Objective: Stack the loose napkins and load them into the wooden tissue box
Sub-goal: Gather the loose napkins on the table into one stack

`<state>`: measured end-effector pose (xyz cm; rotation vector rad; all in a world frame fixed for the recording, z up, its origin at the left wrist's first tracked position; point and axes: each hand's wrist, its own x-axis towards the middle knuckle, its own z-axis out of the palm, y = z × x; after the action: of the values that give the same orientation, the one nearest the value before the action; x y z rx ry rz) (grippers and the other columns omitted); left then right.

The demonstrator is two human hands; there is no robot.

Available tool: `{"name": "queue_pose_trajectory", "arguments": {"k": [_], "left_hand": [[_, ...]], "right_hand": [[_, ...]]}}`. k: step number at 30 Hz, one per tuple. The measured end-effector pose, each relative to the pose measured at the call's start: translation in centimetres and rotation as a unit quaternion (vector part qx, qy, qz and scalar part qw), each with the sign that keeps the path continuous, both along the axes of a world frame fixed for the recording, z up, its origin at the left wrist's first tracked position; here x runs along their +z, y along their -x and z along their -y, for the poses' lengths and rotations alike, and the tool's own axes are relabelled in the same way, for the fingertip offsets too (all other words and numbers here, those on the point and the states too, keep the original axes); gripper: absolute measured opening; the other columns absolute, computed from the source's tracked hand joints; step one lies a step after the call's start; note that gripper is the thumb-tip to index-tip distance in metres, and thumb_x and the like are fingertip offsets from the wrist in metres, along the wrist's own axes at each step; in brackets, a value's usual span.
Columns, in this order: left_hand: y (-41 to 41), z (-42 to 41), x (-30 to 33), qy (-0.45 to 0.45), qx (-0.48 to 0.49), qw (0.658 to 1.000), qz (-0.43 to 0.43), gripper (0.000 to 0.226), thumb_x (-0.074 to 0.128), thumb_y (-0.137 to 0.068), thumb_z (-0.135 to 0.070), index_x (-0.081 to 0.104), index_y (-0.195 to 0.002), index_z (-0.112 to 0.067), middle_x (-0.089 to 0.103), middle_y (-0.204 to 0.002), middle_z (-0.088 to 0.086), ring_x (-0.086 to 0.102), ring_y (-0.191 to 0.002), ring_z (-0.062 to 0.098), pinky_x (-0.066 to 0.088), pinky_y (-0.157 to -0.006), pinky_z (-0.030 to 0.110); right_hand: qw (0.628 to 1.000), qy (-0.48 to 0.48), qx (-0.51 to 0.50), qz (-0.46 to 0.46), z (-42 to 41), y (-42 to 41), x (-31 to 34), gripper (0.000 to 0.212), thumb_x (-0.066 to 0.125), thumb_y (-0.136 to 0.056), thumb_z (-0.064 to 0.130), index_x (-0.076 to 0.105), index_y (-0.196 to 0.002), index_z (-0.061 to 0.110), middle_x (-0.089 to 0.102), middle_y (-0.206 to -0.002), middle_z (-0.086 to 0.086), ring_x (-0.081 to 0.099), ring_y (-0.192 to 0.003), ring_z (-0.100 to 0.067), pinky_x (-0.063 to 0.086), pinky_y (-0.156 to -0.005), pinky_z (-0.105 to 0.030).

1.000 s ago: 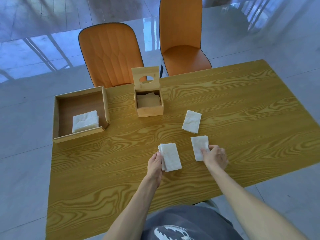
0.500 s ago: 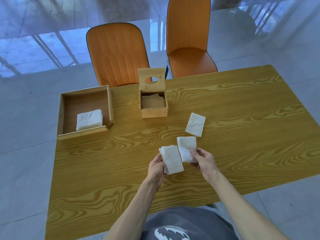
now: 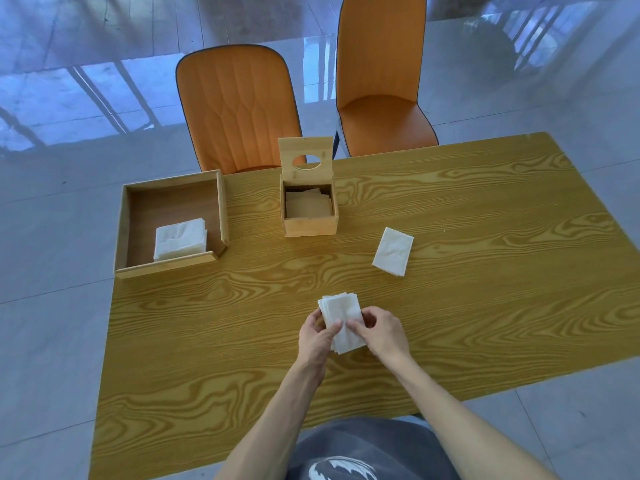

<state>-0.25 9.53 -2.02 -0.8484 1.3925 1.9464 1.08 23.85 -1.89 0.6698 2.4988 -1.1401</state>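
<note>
A small stack of white napkins [image 3: 341, 311] sits near the table's front middle, held from both sides. My left hand [image 3: 316, 337] grips its left edge and my right hand [image 3: 381, 332] presses on its right side and top. One loose white napkin [image 3: 393, 251] lies flat on the table, farther back and to the right. The wooden tissue box [image 3: 309, 225] stands at the back middle with its holed lid [image 3: 306, 161] tipped up; napkins lie inside it.
A shallow wooden tray [image 3: 173, 268] at the back left holds another pile of white napkins [image 3: 180, 237]. Two orange chairs [image 3: 239, 105] stand behind the wooden table [image 3: 485, 306]. The table's left and front edges drop to tiled floor.
My right hand carried the napkin from the right and laid it on the stack in my left hand. Both hands now hold one stack.
</note>
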Motion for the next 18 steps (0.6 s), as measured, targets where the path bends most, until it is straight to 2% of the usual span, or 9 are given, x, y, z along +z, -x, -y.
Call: {"name": "queue_pose_trajectory", "arguments": {"k": [2,5,7,10,12,14,16,18], "left_hand": [[0.1,-0.1,-0.3,0.020,0.017,1.000,0.004,0.055,0.070,-0.087,0.001,0.049,-0.136,-0.011,0.070,-0.117,0.015,0.069,-0.105,0.036,0.057,-0.089,0.050],[0.2,0.1,-0.3,0.032,0.035,0.999,0.008,0.052,0.068,-0.088,0.000,0.049,-0.135,-0.011,0.071,-0.108,0.010,0.070,-0.101,0.032,0.058,-0.078,0.043],[0.3,0.4,-0.5,0.035,0.045,0.998,0.008,0.050,0.068,-0.089,-0.002,0.050,-0.135,-0.011,0.070,-0.110,0.009,0.069,-0.102,0.031,0.058,-0.073,0.039],[0.6,0.8,-0.6,0.042,0.055,0.998,0.006,0.047,0.067,-0.091,-0.006,0.051,-0.134,-0.013,0.070,-0.115,0.009,0.069,-0.105,0.030,0.058,-0.071,0.037],[0.7,1.1,-0.7,0.047,0.055,0.997,0.005,0.043,0.067,-0.091,-0.007,0.052,-0.131,-0.016,0.070,-0.110,0.003,0.070,-0.101,0.026,0.058,-0.069,0.035],[0.9,1.2,-0.8,0.051,0.049,0.997,0.007,0.041,0.066,-0.092,-0.008,0.053,-0.129,-0.018,0.070,-0.110,0.003,0.070,-0.100,0.026,0.058,-0.069,0.035],[0.9,1.2,-1.0,0.049,0.049,0.998,0.014,0.039,0.066,-0.092,-0.008,0.053,-0.128,-0.018,0.069,-0.117,0.008,0.070,-0.105,0.030,0.058,-0.073,0.038],[1.0,1.2,-1.1,0.046,0.051,0.998,0.016,0.038,0.067,-0.091,-0.008,0.054,-0.125,-0.019,0.069,-0.118,0.010,0.069,-0.106,0.031,0.058,-0.073,0.039]], "right_hand": [[1.000,-0.016,-0.017,-0.015,-0.1,0.5,0.1,0.034,0.073,-0.079,0.049,0.068,-0.101,0.024,0.069,-0.087,0.012,0.065,-0.080,-0.008,0.049,-0.061,-0.021],[0.997,-0.056,-0.041,-0.030,-1.1,2.0,0.3,0.038,0.067,-0.086,0.048,0.066,-0.108,0.018,0.070,-0.093,0.005,0.065,-0.087,-0.014,0.054,-0.074,-0.033],[0.994,-0.079,-0.072,-0.039,-2.1,3.5,0.5,0.037,0.063,-0.090,0.045,0.065,-0.113,0.015,0.069,-0.099,0.000,0.064,-0.092,-0.019,0.054,-0.077,-0.037],[0.985,-0.092,-0.138,-0.038,-3.4,6.0,0.9,0.038,0.059,-0.094,0.041,0.060,-0.120,0.014,0.066,-0.112,-0.008,0.062,-0.097,-0.023,0.048,-0.075,-0.034],[0.982,-0.100,-0.158,-0.012,-3.7,7.2,1.2,0.043,0.056,-0.095,0.041,0.052,-0.129,0.016,0.056,-0.126,-0.011,0.058,-0.100,-0.026,0.046,-0.073,-0.035],[0.978,-0.186,-0.091,0.003,-3.7,7.9,1.0,0.048,0.051,-0.097,0.042,0.042,-0.139,0.019,0.042,-0.138,-0.015,0.050,-0.114,-0.031,0.047,-0.083,-0.041],[0.959,-0.280,0.039,0.002,-3.7,8.0,0.6,0.052,0.041,-0.100,0.046,0.036,-0.144,0.021,0.029,-0.152,-0.016,0.034,-0.134,-0.035,0.037,-0.101,-0.047],[0.944,-0.298,0.141,0.019,-3.6,7.8,0.1,0.055,0.029,-0.101,0.049,0.033,-0.147,0.019,0.021,-0.160,-0.012,0.019,-0.145,-0.032,0.027,-0.112,-0.049]]}}
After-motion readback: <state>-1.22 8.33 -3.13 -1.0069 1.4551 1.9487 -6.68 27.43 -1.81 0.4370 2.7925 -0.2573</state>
